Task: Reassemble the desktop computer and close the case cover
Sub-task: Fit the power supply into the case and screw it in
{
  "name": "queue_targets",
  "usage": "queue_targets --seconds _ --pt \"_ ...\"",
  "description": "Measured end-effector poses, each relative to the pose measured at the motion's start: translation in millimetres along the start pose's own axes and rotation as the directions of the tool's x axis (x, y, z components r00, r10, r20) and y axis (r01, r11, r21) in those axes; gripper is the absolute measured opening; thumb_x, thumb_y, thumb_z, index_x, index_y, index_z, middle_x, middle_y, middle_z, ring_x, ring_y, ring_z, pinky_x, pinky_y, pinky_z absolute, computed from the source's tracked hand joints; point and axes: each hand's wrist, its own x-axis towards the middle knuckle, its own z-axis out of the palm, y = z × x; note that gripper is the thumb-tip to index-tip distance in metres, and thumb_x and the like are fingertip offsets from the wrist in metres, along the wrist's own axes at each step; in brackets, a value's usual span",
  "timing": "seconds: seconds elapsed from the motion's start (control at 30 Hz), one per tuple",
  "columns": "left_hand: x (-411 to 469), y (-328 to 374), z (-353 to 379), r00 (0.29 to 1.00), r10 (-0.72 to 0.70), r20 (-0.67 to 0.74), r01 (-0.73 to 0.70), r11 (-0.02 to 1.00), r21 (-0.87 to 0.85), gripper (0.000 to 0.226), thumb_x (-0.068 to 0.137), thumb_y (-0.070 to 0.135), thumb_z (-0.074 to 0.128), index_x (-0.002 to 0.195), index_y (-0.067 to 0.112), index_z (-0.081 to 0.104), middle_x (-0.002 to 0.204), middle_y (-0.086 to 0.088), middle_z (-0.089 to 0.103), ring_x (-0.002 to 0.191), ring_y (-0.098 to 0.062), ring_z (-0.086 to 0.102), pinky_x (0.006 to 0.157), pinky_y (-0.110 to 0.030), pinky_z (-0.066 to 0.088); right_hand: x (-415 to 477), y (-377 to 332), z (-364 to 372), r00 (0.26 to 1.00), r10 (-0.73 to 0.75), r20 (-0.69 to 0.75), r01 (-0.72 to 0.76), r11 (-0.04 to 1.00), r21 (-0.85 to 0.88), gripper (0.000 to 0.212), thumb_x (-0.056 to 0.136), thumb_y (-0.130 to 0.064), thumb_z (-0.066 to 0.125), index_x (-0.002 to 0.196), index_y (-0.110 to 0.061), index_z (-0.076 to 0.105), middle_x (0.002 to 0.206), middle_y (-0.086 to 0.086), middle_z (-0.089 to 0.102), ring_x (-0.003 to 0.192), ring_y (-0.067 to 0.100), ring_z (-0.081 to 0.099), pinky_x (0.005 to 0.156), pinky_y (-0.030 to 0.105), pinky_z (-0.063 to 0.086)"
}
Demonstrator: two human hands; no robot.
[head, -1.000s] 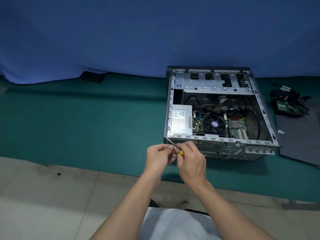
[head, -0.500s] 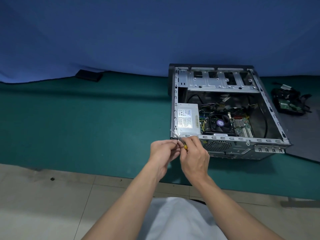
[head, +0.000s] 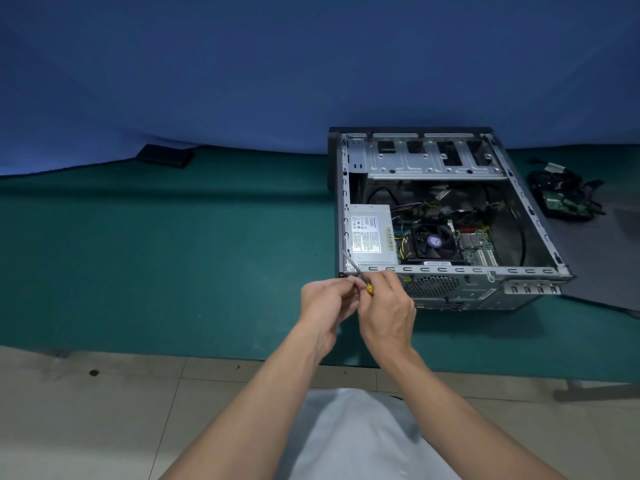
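Change since earlier frame: my view has swung so the computer case (head: pixel 446 220) sits further right; my hands stay together at its near-left corner.
Far left: a small dark object (head: pixel 165 156) lies on the green mat (head: pixel 173 254) at the foot of the blue backdrop (head: pixel 242 64).
Left hand (head: pixel 327 301): fingers curled narrow, tips pinched at the screwdriver shaft; I cannot tell whether a screw is between them.
Screwdriver (head: pixel 356 271): thin metal shaft tilted up and left, tip at the case's near-left corner flange; yellow handle shows between my hands.
Right hand (head: pixel 388 310): fingers closed around the yellow handle.
Computer case: lies on its side on the mat, cover off, open face upward.
Interior: power supply (head: pixel 372 237) at left, CPU fan (head: pixel 434 242) right of it, drive cage (head: pixel 433 157) along the far edge.
Far right: a circuit board with tangled cables (head: pixel 562 199) lies beside the case, apart from it, on a dark grey panel (head: pixel 606 265).
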Motion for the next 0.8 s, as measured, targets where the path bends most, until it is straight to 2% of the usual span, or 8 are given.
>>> queue_targets --seconds 0.13,0.3,0.4,0.6,0.7,0.8 --pt "-1 6 3 0.999 -0.043 -0.013 0.042 0.997 -0.067 0.014 0.088 0.011 0.07 0.085 -0.002 0.072 0.082 -0.017 0.072 0.07 -0.022 0.068 0.064 -0.028 0.057 -2 -3 2 0.997 0.077 0.018 -0.077 0.997 0.0 0.011 0.088 -0.012 0.065 0.087 -0.001 0.064 0.089 0.013 0.061 0.069 0.039 0.059 0.058 0.047 0.049" --pt "-1 12 10 0.99 -0.088 -0.112 0.079 0.994 -0.082 0.014 0.084 0.007 0.073 0.08 -0.004 0.067 0.076 -0.019 0.071 0.061 -0.023 0.07 0.054 -0.027 0.057 -1 -6 -1 0.952 0.298 0.061 -0.3 0.954 0.019 0.023 0.091 -0.031 0.063 0.093 -0.009 0.058 0.095 0.008 0.058 0.084 0.031 0.057 0.07 0.043 0.046" --pt "-1 14 14 0.983 -0.092 -0.156 0.082 0.994 -0.068 0.013 0.084 0.005 0.073 0.08 -0.004 0.065 0.074 -0.018 0.069 0.058 -0.023 0.069 0.052 -0.028 0.057 2 -9 -4 0.918 0.38 0.115 -0.379 0.925 -0.026 0.029 0.091 -0.039 0.06 0.098 -0.011 0.057 0.1 0.006 0.058 0.091 0.03 0.056 0.076 0.043 0.046" --pt "1 20 21 0.974 -0.085 -0.208 0.08 0.996 -0.033 0.009 0.087 0.001 0.069 0.089 -0.004 0.061 0.067 -0.015 0.065 0.046 -0.02 0.064 0.044 -0.027 0.053 7 -11 -13 0.875 0.436 0.209 -0.436 0.899 -0.05 0.034 0.092 -0.043 0.058 0.096 -0.009 0.059 0.1 0.005 0.06 0.095 0.026 0.056 0.076 0.036 0.043" --pt "0 21 22 0.973 -0.09 -0.212 0.089 0.996 -0.016 0.012 0.087 0.003 0.068 0.093 -0.004 0.059 0.073 -0.018 0.068 0.054 -0.022 0.066 0.044 -0.028 0.054 5 -13 -21 0.848 0.448 0.283 -0.457 0.889 -0.037 0.032 0.094 -0.041 0.055 0.102 -0.01 0.057 0.106 0.006 0.057 0.101 0.026 0.054 0.08 0.036 0.043" --pt "-1 22 22 0.977 -0.107 -0.187 0.108 0.994 -0.006 0.018 0.089 0.005 0.067 0.101 -0.007 0.06 0.079 -0.023 0.07 0.065 -0.026 0.071 0.053 -0.031 0.059 -4 -12 -31 0.843 0.394 0.365 -0.432 0.901 0.025 0.02 0.098 -0.026 0.05 0.11 -0.01 0.055 0.11 0.008 0.059 0.106 0.028 0.053 0.085 0.036 0.043"
